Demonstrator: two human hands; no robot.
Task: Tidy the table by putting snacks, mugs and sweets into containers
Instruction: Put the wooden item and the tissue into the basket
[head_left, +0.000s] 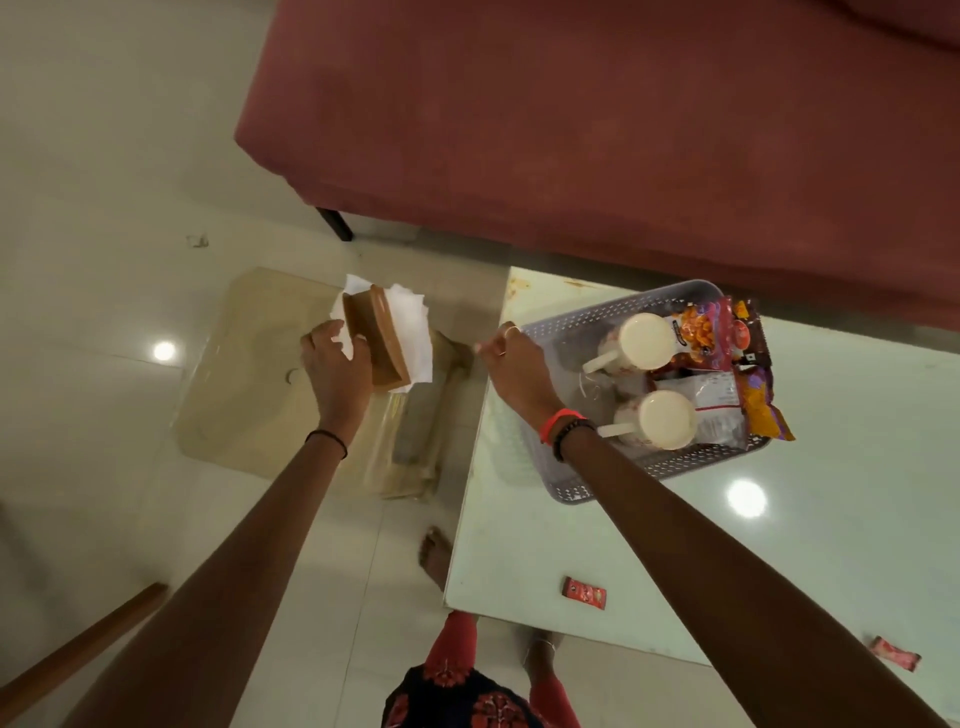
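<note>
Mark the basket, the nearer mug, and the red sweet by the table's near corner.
basket (675, 462), head view, near perforated wall
nearer mug (662, 420), head view, cream inside
red sweet (584, 592), head view, wrapper middle

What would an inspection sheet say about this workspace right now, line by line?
Surface: white table, glossy, stained at its far corner.
Job's things: grey basket holds two mugs and snack packets; two red sweets lie loose near the table's near edge.
Clutter: nothing seen.
Hands: left hand grips a brown napkin holder with white tissues; right hand is curled at the basket's corner, grip unclear.
Cables: nothing seen.
Surroundings: red sofa, pale floor, low glass table under the left hand.
</note>
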